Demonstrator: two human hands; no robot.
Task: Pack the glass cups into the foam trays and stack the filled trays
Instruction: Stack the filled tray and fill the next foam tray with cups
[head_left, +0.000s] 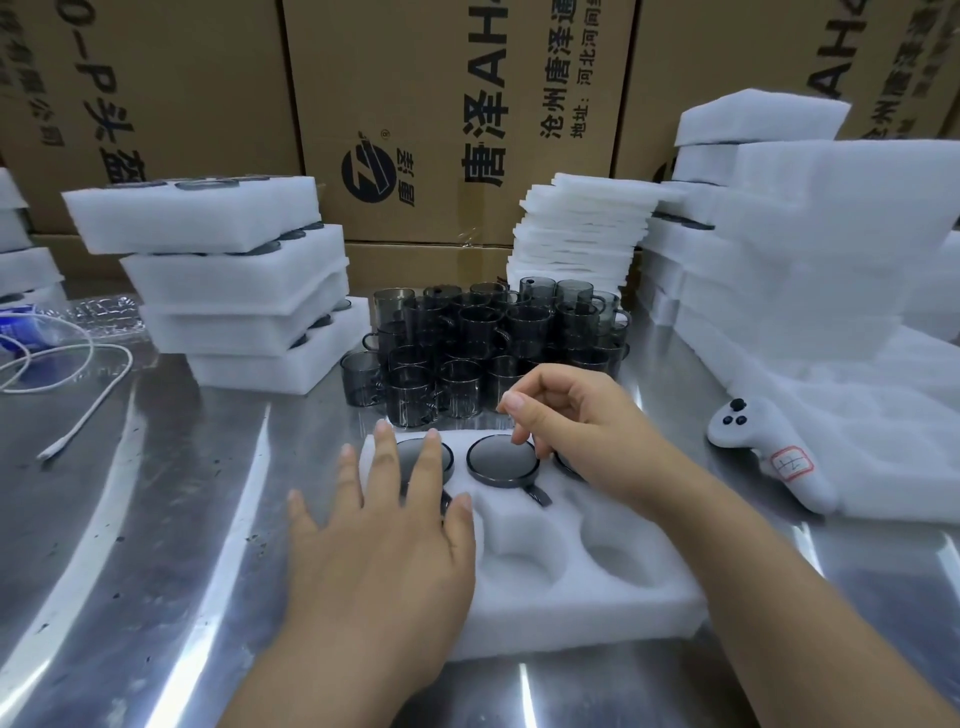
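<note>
The foam tray is plain white, and the cups seated in it show dark grey rims around paler grey discs. The loose glass cups are smoky grey and see-through. The bench is silvery metal streaked with bright white reflections. The stacked filled trays and the foam sheets are white. The cardboard boxes are brown with black printed characters and a black round logo. The cable is white. The controller is white with black buttons and a red-outlined label.
</note>
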